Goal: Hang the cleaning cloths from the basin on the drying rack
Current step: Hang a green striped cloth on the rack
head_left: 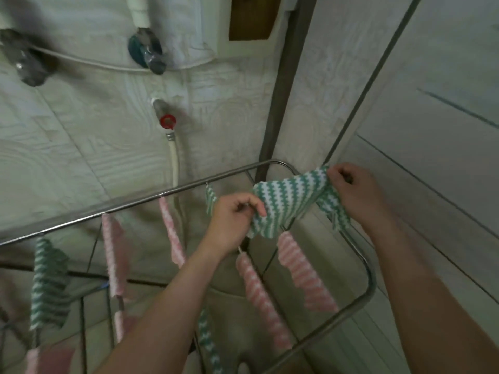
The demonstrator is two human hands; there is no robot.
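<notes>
Both hands work at the far right corner of the drying rack [135, 201], where its steel outer rail bends close to a dark upright post and the tiled right wall [432, 157]; little room shows between rail and wall. Left hand [235, 217] has its fingers curled, pinching the near-left edge of a green-and-white striped cloth [289, 195]. Right hand [356, 193] pinches the cloth's far-right corner, with a loose flap hanging below its wrist. The cloth is stretched between them above the inner rods; whether it touches a rod cannot be told, as the cloth covers that spot. Just near of it hang two pink striped cloths [305, 273], with gaps between. Further left along the far rail: a small green cloth [210, 198], two more pink ones [171, 233], then a larger green cloth [48, 282]. On the far wall, a tap with a red handle [168, 121] feeds a pale hose [175, 160] that drops behind the rail. Lower left corner is blurred; pink shapes there are cut off by the edge. Pipe fittings at top left are smeared and hard to read.
</notes>
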